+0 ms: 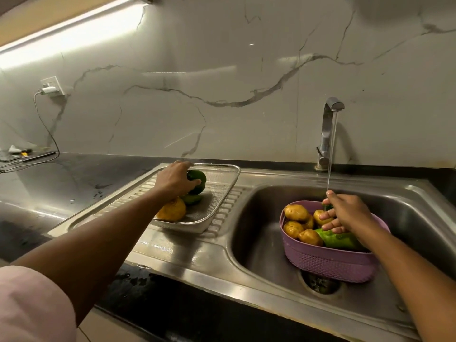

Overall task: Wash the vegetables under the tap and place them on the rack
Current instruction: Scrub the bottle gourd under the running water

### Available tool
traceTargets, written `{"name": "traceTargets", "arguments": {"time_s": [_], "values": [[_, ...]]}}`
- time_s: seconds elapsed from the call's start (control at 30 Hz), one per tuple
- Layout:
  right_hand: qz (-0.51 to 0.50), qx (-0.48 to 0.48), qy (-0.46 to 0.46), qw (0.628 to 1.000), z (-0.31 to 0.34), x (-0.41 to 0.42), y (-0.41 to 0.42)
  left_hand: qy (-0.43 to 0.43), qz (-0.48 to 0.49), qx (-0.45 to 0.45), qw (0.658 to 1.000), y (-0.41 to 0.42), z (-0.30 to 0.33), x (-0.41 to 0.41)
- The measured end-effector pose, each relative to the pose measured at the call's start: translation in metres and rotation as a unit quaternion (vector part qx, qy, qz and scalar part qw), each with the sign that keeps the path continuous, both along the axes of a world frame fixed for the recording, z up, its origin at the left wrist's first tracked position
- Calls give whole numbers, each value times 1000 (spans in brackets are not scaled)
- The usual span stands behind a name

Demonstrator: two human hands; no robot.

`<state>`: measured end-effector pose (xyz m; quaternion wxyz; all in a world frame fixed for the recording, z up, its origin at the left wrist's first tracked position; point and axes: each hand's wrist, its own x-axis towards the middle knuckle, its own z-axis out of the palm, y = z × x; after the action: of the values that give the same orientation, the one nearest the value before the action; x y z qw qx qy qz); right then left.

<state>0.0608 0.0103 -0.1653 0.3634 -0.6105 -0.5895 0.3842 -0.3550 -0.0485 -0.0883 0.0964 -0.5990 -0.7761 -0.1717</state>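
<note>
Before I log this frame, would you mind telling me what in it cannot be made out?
Head view only:
- The small green vegetable in the right hand: mostly hidden by the fingers, kind unclear.
- The yellow vegetable in the metal rack: partly hidden by the left forearm.
- Items on the far-left counter: too small to identify.
- The bottom of the purple basket: hidden by the potatoes.
</note>
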Motion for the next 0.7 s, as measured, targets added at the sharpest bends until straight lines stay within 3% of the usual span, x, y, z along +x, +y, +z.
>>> {"name": "traceTargets", "arguments": {"time_s": [0.33, 0.47, 0.53, 0.6, 0.7], "values": [[3, 9, -2, 1000, 3, 2, -3, 12, -12, -65, 998, 4, 6, 15], [-5, 21, -13, 1000, 3, 6, -1, 43, -49, -14, 998, 6, 11, 50], [-28, 40, -65, 997, 0, 15, 2, 32, -102, 23, 994, 6, 10, 86], [-65, 54, -177, 981, -2, 27, 6, 12, -162, 49, 985, 7, 6, 131], [-55, -30, -286, 956, -5, 36, 17, -4, -226, 59, 972, 10, -1, 203]]}}
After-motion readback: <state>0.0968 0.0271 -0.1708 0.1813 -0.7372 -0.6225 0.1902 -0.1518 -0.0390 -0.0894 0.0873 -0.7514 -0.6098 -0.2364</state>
